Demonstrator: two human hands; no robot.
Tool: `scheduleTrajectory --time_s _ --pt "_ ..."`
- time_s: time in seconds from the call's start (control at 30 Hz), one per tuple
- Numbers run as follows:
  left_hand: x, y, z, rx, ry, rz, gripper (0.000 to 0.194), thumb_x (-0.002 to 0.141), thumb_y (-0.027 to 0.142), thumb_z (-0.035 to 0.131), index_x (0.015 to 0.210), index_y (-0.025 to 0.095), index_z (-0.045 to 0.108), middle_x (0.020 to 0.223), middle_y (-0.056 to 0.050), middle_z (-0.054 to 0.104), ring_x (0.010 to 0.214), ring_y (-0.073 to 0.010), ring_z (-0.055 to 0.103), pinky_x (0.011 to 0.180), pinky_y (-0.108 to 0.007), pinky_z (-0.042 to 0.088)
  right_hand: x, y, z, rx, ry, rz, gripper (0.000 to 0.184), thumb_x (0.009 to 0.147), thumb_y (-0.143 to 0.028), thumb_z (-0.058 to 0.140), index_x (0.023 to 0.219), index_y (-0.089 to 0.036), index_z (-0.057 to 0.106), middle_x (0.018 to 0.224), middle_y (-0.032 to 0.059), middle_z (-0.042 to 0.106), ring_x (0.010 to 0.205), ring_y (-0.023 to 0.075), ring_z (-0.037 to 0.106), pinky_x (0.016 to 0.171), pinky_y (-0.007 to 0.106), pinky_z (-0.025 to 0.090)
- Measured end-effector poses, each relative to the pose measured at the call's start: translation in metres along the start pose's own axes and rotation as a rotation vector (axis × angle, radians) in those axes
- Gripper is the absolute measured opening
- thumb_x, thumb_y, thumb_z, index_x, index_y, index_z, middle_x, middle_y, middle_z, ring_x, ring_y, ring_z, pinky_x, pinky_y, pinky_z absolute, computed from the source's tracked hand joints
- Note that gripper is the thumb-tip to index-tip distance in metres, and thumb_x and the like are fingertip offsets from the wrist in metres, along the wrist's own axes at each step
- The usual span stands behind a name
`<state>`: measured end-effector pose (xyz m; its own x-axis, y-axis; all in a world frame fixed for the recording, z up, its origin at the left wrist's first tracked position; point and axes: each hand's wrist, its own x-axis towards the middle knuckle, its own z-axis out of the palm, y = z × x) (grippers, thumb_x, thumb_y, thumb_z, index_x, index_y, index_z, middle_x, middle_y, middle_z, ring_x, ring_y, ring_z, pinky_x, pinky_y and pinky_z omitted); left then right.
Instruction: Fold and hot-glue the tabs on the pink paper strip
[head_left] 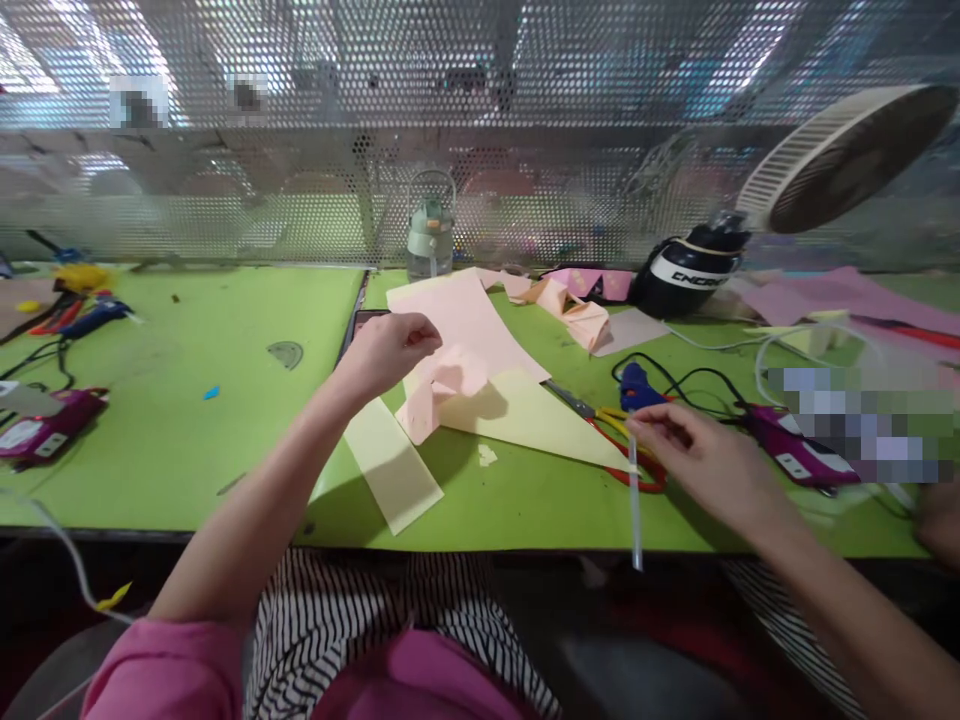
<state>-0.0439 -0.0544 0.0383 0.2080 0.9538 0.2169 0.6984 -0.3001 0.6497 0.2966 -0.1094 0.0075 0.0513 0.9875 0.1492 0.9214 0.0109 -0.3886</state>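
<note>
My left hand [394, 350] is raised over pale pink paper sheets [469, 315], its fingers curled together. Whatever they may hold is hidden. Just below it lies a folded pink paper piece [424, 412], partly blurred. On the right, my right hand [697, 455] pinches a translucent glue stick [636, 515] near its upper end. This stick hangs down past the table edge from the rear of a blue glue gun [637, 385]. Scissors [649, 470] with red and yellow handles lie beneath the stick, beside a pale yellow sheet [547, 415].
Folded paper shapes [585, 320], a green water bottle [430, 240] and a black bottle [686, 275] stand or lie at the back. A fan [847, 155] leans in at right. Purple power strips [802, 450] with cables flank the green table [247, 430]. Another person's hand [941, 520] shows far right.
</note>
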Motion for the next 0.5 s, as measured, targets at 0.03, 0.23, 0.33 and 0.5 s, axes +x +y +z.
scheduleTrajectory --time_s 0.03,0.23,0.33,0.5 --pt "0.001 -0.001 0.002 -0.002 -0.002 -0.001 0.018 0.084 0.024 0.051 0.088 0.02 0.068 0.089 -0.005 0.074 0.08 -0.018 0.065 0.067 -0.027 0.044 0.0 0.002 0.001 -0.023 -0.007 0.0 0.046 0.08 -0.066 0.043 0.082 -0.024 0.061 0.065 0.0086 0.064 0.053 0.0216 0.052 0.051 0.033 0.036" --pt "0.0 -0.004 0.01 0.069 0.01 -0.027 0.029 0.091 0.033 0.043 0.08 0.019 0.066 0.088 -0.007 0.072 0.075 -0.0191 0.062 0.065 -0.029 0.041 0.013 0.032 0.001 -0.418 0.012 -0.123 0.042 0.087 -0.035 0.034 0.113 -0.013 0.058 0.112 0.0202 0.065 0.099 0.0325 0.062 0.086 0.042 0.046" --pt "-0.001 -0.006 0.009 0.083 0.058 -0.043 0.024 0.086 0.038 0.054 0.074 0.019 0.063 0.086 -0.007 0.069 0.076 -0.0196 0.06 0.066 -0.03 0.041 0.024 0.049 -0.002 -0.526 -0.015 -0.091 0.053 0.084 -0.03 0.033 0.127 -0.004 0.05 0.129 0.0263 0.057 0.113 0.041 0.055 0.094 0.052 0.041" --pt "0.004 -0.008 0.001 -0.077 0.131 -0.075 0.025 0.079 0.044 0.064 0.074 0.02 0.058 0.079 -0.004 0.064 0.072 -0.0168 0.055 0.062 -0.027 0.04 0.041 0.069 0.001 -0.577 -0.166 -0.061 0.059 0.08 -0.031 0.04 0.131 -0.005 0.049 0.128 0.0258 0.059 0.11 0.0405 0.059 0.083 0.049 0.049"
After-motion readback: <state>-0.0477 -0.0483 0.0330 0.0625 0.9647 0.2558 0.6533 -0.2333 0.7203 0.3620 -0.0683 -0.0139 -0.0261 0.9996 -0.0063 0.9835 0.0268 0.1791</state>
